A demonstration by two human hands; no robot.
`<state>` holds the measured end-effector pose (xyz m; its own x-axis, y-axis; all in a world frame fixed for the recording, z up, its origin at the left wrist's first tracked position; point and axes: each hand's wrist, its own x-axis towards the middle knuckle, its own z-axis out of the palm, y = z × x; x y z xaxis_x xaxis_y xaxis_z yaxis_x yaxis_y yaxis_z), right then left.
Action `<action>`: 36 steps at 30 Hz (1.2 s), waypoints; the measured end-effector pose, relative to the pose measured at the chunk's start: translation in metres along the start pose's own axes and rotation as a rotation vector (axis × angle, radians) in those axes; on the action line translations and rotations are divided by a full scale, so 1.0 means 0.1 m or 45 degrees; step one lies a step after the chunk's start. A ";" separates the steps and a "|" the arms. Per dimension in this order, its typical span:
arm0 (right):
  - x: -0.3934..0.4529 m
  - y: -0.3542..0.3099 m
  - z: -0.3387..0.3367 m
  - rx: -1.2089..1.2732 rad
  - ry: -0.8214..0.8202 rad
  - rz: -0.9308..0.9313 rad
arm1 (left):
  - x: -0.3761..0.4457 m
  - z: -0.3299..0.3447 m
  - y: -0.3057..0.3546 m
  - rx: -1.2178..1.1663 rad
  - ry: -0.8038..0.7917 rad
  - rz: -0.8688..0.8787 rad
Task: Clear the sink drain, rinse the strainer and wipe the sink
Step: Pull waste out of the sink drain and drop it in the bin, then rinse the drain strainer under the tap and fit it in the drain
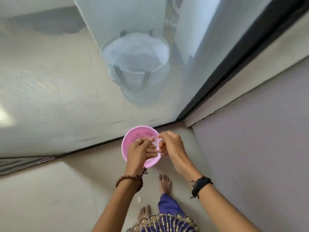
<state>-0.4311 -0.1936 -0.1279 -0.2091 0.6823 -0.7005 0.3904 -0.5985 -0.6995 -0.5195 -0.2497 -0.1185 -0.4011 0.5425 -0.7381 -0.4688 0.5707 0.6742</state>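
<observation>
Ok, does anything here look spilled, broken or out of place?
Nothing looks spilled or broken. The odd part is the setting: no sink is in view. The person stands barefoot on a tiled floor by a mesh screen door, both hands at a pink bowl: left hand over it, right hand at its rim. A bucket sits behind the mesh.

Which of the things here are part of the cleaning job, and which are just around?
Part of the job:
- pink bowl, held over the floor
- left hand, fingers curled at the bowl's rim
- right hand, pinching something small and pale at the rim; what it is cannot be told

Just around:
- white bucket behind the mesh screen
- dark door frame
- tiled floor
</observation>
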 end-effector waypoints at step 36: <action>-4.12 1.06 -5.51 0.757 1.548 -0.103 | -4.53 5.30 -0.86 1.132 -1.418 0.210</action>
<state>0.1904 -0.3068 0.1648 0.8259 0.4748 -0.3042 -0.0931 -0.4173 -0.9040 0.1191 -0.2178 0.1714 0.6077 0.5937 -0.5275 0.3271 0.4181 0.8475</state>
